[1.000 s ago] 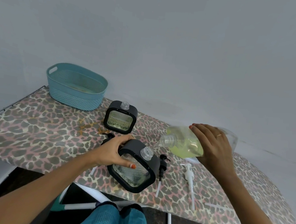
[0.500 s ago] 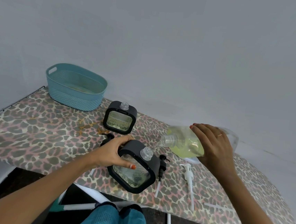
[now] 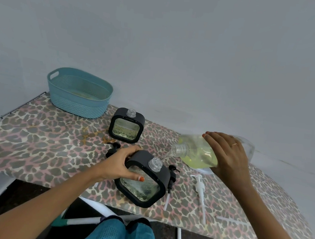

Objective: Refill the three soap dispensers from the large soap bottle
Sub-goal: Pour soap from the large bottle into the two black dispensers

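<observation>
The large soap bottle (image 3: 197, 152), clear plastic and part full of yellow-green liquid, lies tipped in the right hand (image 3: 228, 157), which grips its body; a thin stream runs from its open neck into the near dispenser (image 3: 143, 179). The left hand (image 3: 119, 164) clasps that black-framed, tilted dispenser. A second dispenser (image 3: 126, 125) stands farther back, uncapped. No writing is legible.

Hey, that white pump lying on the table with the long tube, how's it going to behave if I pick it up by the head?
The white pump is probably very light: thin plastic, nothing in it. Its long dip tube looks slender, so it may flex and swing when lifted by the head. It came out of soap, so it could be slippery and drip on the table cover.
</observation>
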